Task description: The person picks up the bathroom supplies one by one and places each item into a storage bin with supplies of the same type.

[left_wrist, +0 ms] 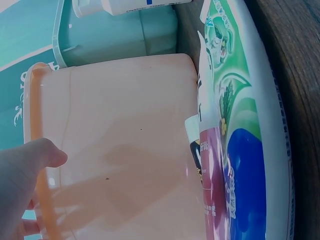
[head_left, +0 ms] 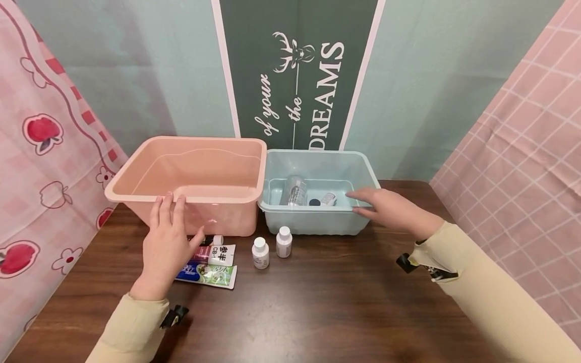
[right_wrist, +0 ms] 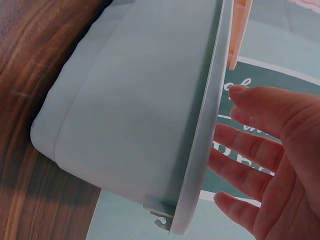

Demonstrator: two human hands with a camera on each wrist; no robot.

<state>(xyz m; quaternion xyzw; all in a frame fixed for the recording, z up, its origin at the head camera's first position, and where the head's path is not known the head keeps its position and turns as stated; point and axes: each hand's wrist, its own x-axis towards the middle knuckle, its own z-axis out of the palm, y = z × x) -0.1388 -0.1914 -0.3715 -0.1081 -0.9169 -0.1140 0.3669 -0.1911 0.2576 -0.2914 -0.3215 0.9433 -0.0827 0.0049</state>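
In the head view my left hand (head_left: 167, 242) is at the front rim of the peach bin (head_left: 190, 197), fingers extended up and thumb spread. Under and beside it lie a green and blue toothpaste tube (head_left: 213, 275), a red and white tube (head_left: 223, 255) and a white-capped item (head_left: 218, 240), partly covered. My right hand (head_left: 386, 207) reaches over the right side of the light blue bin (head_left: 317, 222), its fingers apart with nothing between them. Inside that bin are a clear bottle (head_left: 297, 190), a small white bottle (head_left: 328, 199) and a dark round cap (head_left: 314, 202).
Two white pill bottles (head_left: 260, 253) (head_left: 284, 242) stand upright on the brown wooden table (head_left: 317, 302), in front of where the bins meet. A printed cloth (head_left: 299, 75) hangs behind. Pink patterned cloths (head_left: 535, 126) hang at both sides.
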